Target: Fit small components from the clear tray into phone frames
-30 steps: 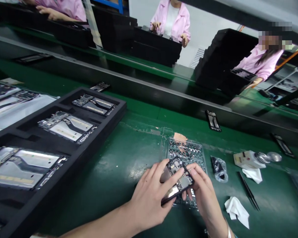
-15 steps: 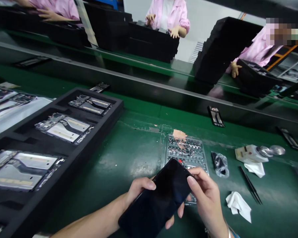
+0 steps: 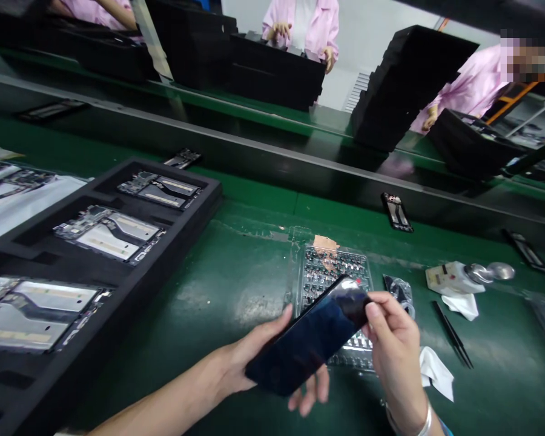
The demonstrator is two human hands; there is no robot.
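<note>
Left grip: our left hand (image 3: 258, 363) is spread wide, thumb on the black phone's (image 3: 309, 342) edge and fingers beneath it.
Right grip: our right hand (image 3: 393, 345) pinches the phone's upper end narrowly.
Phone: held tilted, glass up, low centre, over the parts tray (image 3: 331, 272).
Right: tweezers (image 3: 452, 334) and a white cloth (image 3: 436, 375) lie on the green tabletop (image 3: 236, 242).
Left: a foam tray (image 3: 195, 200) holds phone frames (image 3: 109, 233).
Far: a co-worker (image 3: 300, 24) in pink stands at upper centre, hands on a black stack (image 3: 277, 72).

Right now my left hand (image 3: 257, 366) is reaching in low, palm up with fingers spread, while my right hand (image 3: 394, 348) pinches from the right.
</note>
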